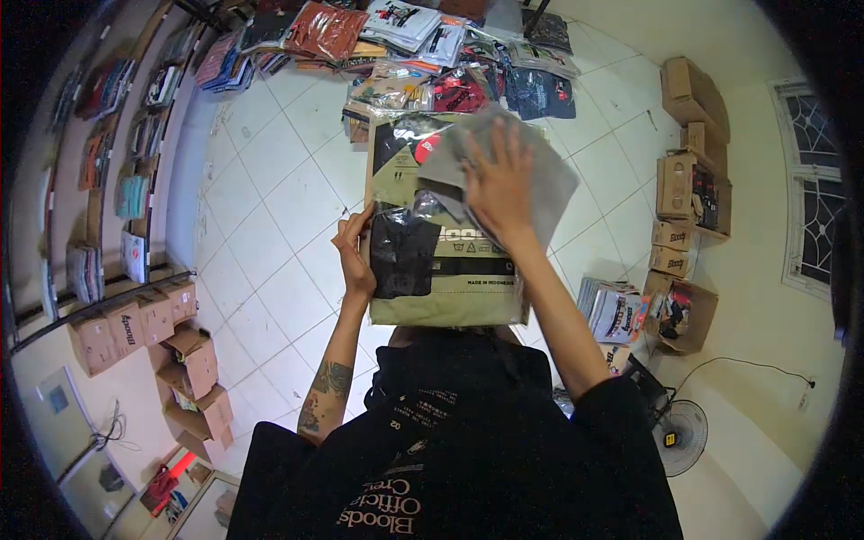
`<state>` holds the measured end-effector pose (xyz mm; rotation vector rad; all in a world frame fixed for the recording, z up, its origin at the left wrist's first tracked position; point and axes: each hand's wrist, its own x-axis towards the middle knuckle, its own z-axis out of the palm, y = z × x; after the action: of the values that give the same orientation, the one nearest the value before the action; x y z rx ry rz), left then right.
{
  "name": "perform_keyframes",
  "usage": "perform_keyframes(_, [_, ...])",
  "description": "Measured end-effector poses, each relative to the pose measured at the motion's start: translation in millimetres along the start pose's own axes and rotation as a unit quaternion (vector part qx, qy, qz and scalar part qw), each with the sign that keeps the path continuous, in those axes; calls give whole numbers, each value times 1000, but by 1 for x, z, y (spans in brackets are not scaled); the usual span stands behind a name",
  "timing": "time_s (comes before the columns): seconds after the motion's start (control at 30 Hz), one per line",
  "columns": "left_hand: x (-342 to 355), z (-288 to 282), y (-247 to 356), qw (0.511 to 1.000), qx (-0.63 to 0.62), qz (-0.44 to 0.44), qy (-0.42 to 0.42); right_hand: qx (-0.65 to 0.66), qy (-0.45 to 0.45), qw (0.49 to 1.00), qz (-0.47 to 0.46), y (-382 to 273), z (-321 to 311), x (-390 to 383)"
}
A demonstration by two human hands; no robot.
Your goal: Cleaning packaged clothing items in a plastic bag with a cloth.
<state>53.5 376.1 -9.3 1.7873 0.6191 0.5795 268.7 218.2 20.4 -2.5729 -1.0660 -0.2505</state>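
Package of olive-green fabric with black printed panels, in clear plastic (450, 270), is lying flat at the centre of view, just ahead of the person's black-sleeved torso (468, 432); its support underneath is staying hidden. Clock bearings below are taking the package as the centre.

Left grip (355, 252), at 9 o'clock, is touching the package's side edge with its fingers; cannot tell whether it is pinching, as part of it is hidden. Right grip (500, 189), at 1 o'clock, is lying wide and flat, fingers spread, palm down on a soft grey cloth (551, 184). The cloth is covering the package's upper right corner and overhanging its edge; blur is obscuring the folds.

Surroundings: a heap of plastic-wrapped folded garments in mixed colours (454, 63) is lying on the white tiled floor (288, 216) at 12 o'clock. Open brown cardboard boxes (688, 184) are standing at 3 o'clock, a round fan (688, 436) between 4 and 5. Shelves of folded garments (130, 193) are standing between 9 and 10.
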Motion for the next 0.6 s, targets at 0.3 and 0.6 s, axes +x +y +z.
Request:
perform_keyframes(0.3, [-3, -3, -12, 998, -42, -48, 11, 160, -144, 965, -152, -91, -25, -92])
perform_keyframes(0.6, [0, -1, 6, 1000, 22, 7, -10, 45, -134, 990, 25, 14, -60, -112])
